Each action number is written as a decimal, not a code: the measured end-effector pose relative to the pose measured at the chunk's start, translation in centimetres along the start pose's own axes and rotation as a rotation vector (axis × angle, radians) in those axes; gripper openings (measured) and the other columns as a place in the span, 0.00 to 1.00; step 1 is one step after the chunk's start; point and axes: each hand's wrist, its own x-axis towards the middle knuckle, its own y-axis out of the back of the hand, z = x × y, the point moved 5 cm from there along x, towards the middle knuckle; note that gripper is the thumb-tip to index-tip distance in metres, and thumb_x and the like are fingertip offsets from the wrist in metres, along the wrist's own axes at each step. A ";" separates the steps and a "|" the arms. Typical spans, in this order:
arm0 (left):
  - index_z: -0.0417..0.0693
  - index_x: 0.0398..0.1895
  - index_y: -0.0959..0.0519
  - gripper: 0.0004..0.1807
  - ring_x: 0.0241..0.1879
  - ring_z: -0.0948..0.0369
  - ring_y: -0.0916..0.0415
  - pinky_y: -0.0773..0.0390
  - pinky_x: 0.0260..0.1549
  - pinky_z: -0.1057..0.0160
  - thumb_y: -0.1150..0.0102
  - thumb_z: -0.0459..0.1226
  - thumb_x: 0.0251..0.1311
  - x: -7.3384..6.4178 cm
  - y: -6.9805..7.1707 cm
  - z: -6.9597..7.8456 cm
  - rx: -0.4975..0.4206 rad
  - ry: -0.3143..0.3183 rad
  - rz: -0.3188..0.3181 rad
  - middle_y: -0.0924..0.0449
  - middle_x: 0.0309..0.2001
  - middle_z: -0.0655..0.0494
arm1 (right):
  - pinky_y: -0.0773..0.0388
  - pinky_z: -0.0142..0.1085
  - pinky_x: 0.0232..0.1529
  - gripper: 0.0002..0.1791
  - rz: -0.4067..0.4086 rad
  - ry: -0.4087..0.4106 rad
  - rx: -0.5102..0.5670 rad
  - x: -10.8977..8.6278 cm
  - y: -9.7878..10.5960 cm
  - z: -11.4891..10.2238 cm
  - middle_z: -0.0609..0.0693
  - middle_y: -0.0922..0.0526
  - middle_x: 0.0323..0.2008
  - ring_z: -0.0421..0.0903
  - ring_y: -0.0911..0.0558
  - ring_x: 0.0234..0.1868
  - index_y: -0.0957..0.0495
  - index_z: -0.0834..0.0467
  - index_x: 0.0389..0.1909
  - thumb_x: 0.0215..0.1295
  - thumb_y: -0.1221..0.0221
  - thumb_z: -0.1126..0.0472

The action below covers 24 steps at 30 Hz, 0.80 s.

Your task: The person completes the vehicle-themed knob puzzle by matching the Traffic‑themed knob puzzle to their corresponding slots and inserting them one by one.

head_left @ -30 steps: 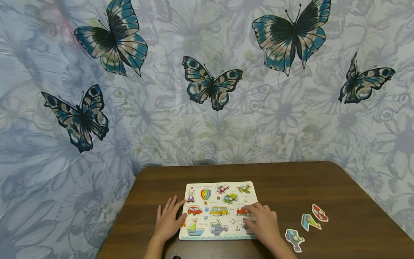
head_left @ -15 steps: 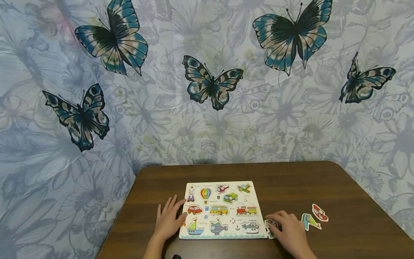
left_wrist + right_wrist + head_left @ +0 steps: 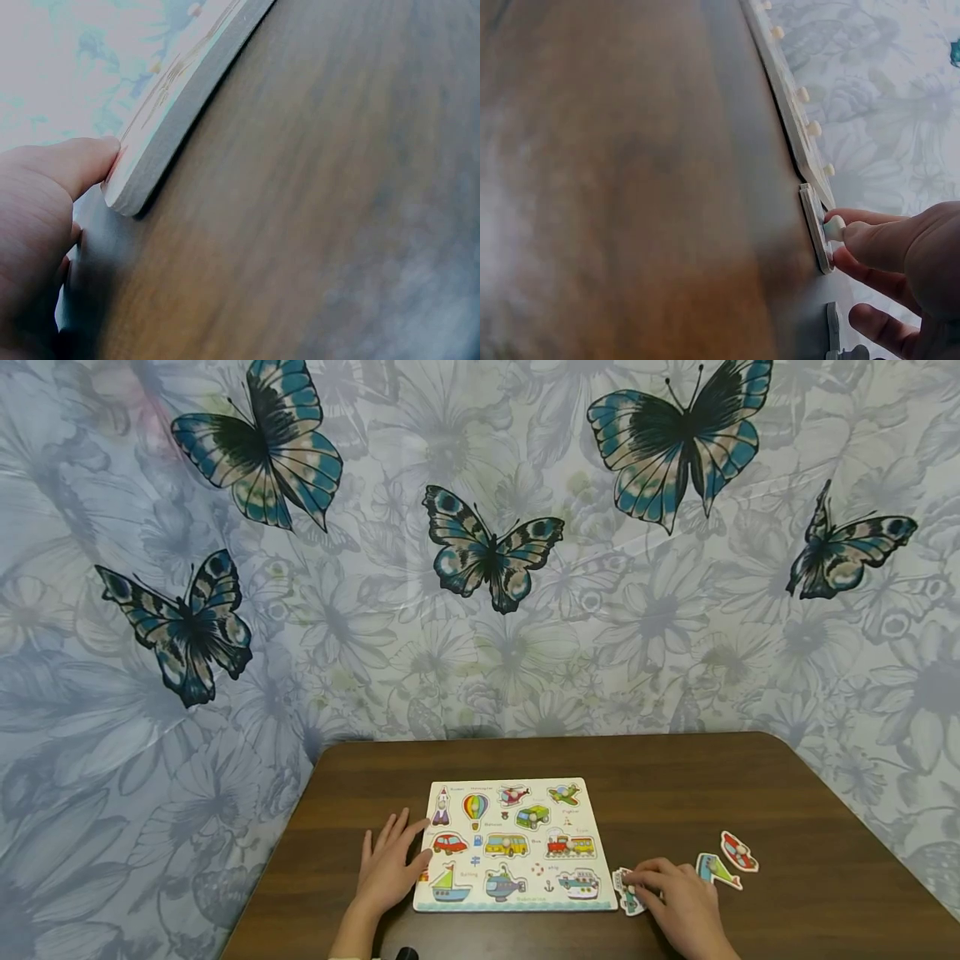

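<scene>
My right hand (image 3: 678, 897) pinches the round knob (image 3: 835, 228) of a flat puzzle piece (image 3: 814, 229) between thumb and index finger. In the head view this puzzle piece (image 3: 626, 894) lies against the lower right edge of the peg puzzle board (image 3: 525, 906), its picture partly covered by the fingers. The board is cream with colourful vehicles. At its left edge rests my left hand (image 3: 386, 864), fingers stretched out, thumb (image 3: 94, 154) touching the border; its other fingers are mostly hidden in the left wrist view.
Two loose pieces lie on the brown wooden table (image 3: 810, 910) to the right: a green and blue piece (image 3: 718, 871) and a red piece (image 3: 739, 852). Another knobbed piece (image 3: 833, 330) shows low in the right wrist view. A small black object (image 3: 407, 953) sits at the near edge.
My right hand has moved right off the board, uncovering the train, the ship and the piece beside the edge. It now covers where a bluish loose piece lay. My left hand stays put.
</scene>
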 end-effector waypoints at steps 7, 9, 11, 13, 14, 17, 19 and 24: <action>0.64 0.70 0.29 0.28 0.80 0.43 0.54 0.67 0.71 0.28 0.41 0.52 0.67 0.1 -0.1 0.0 -0.005 0.001 -0.002 0.46 0.79 0.47 | 0.38 0.38 0.33 0.13 -0.046 -0.023 0.025 -0.1 -0.1 0.3 0.36 0.16 0.40 0.44 0.24 0.39 0.12 0.36 0.33 0.52 0.27 0.60; 0.64 0.70 0.29 0.28 0.80 0.44 0.55 0.67 0.72 0.29 0.41 0.51 0.67 0.1 -0.1 0.0 -0.005 0.002 -0.001 0.46 0.79 0.47 | 0.38 0.38 0.33 0.13 -0.051 -0.028 0.026 -0.1 -0.2 0.4 0.37 0.16 0.40 0.44 0.25 0.39 0.12 0.36 0.33 0.51 0.27 0.60; 0.64 0.70 0.29 0.28 0.80 0.44 0.55 0.68 0.72 0.29 0.41 0.51 0.67 0.1 0.0 0.2 -0.010 0.002 0.000 0.47 0.79 0.48 | 0.37 0.40 0.33 0.13 -0.049 -0.026 0.025 -0.1 -0.2 0.4 0.37 0.16 0.40 0.45 0.24 0.39 0.12 0.36 0.33 0.51 0.27 0.60; 0.63 0.70 0.29 0.28 0.80 0.44 0.55 0.68 0.72 0.29 0.41 0.51 0.67 0.0 0.0 0.3 -0.012 0.003 0.001 0.46 0.79 0.48 | 0.36 0.40 0.32 0.13 -0.036 -0.015 0.017 -0.1 -0.2 0.4 0.37 0.16 0.40 0.45 0.24 0.39 0.12 0.36 0.33 0.51 0.26 0.59; 0.63 0.70 0.28 0.28 0.79 0.43 0.54 0.67 0.71 0.28 0.41 0.51 0.67 0.0 0.1 0.4 -0.014 -0.002 0.005 0.46 0.79 0.47 | 0.36 0.40 0.32 0.13 -0.030 -0.008 0.015 -0.1 -0.2 0.4 0.37 0.16 0.40 0.45 0.24 0.39 0.13 0.35 0.32 0.50 0.26 0.59; 0.63 0.69 0.28 0.28 0.79 0.43 0.54 0.67 0.72 0.28 0.40 0.51 0.66 -0.1 0.1 0.5 -0.018 0.004 0.000 0.46 0.79 0.46 | 0.36 0.40 0.32 0.14 -0.018 0.004 0.003 -0.1 -0.2 0.4 0.36 0.16 0.39 0.45 0.24 0.38 0.13 0.34 0.31 0.49 0.26 0.59; 0.63 0.69 0.28 0.28 0.79 0.43 0.54 0.67 0.71 0.28 0.40 0.51 0.66 -0.1 0.0 0.5 -0.019 0.003 0.000 0.46 0.79 0.46 | 0.35 0.39 0.32 0.14 -0.017 0.009 -0.005 -0.1 -0.2 0.5 0.36 0.16 0.39 0.45 0.24 0.38 0.13 0.34 0.31 0.49 0.25 0.59; 0.64 0.70 0.29 0.28 0.79 0.44 0.54 0.67 0.72 0.29 0.40 0.51 0.67 -0.1 0.1 0.3 -0.014 0.003 0.003 0.46 0.79 0.47 | 0.35 0.40 0.33 0.12 -0.015 -0.007 -0.009 0.0 -0.1 0.4 0.37 0.17 0.37 0.46 0.24 0.38 0.13 0.36 0.30 0.50 0.26 0.58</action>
